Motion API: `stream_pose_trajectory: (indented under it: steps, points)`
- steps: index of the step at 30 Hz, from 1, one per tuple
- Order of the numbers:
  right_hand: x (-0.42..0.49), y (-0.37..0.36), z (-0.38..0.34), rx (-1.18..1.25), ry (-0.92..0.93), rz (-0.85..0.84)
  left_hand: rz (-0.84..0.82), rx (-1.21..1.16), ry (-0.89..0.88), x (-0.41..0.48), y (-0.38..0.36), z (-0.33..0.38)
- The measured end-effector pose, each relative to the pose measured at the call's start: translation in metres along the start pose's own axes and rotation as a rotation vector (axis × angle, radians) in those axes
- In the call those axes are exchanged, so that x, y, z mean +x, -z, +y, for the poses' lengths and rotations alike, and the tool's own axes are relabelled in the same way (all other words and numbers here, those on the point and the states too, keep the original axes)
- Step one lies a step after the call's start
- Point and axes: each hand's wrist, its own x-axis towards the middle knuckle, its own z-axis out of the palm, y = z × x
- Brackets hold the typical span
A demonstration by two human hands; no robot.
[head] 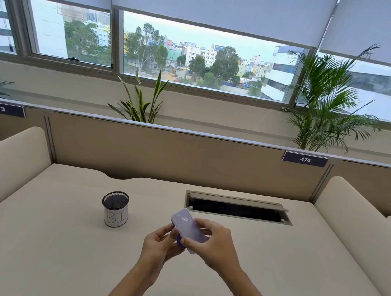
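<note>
Lilac case [188, 225] between left hand [159, 245] and right hand [214, 246], near mesh cup [114, 209]

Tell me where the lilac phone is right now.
In the head view, the lilac phone is held over the middle of the desk by the left hand and right hand, right of the mesh pen cup, near the open cable slot.

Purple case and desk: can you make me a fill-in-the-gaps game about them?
The left hand and right hand hold the case above the ____.
The cup stands ____ of the case.
The cup's label reads ____.
The right number plate reads ____.
Missing words: desk; left; BI; 474.
</note>
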Motion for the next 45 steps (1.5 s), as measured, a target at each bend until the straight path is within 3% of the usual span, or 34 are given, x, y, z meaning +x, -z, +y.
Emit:
stream_pose_trajectory:
  steps: [13,26,45]
  points:
    - [-0.003,-0.004,-0.002,0.040,0.056,0.029,0.107,-0.054,0.005,0.006,0.003,0.004]
    - [-0.010,-0.002,0.003,0.088,0.227,-0.021,0.214,-0.192,0.059,0.004,-0.003,0.017]
    - [-0.018,0.002,0.010,-0.186,0.522,0.151,0.242,-0.225,0.123,-0.009,-0.015,0.015]
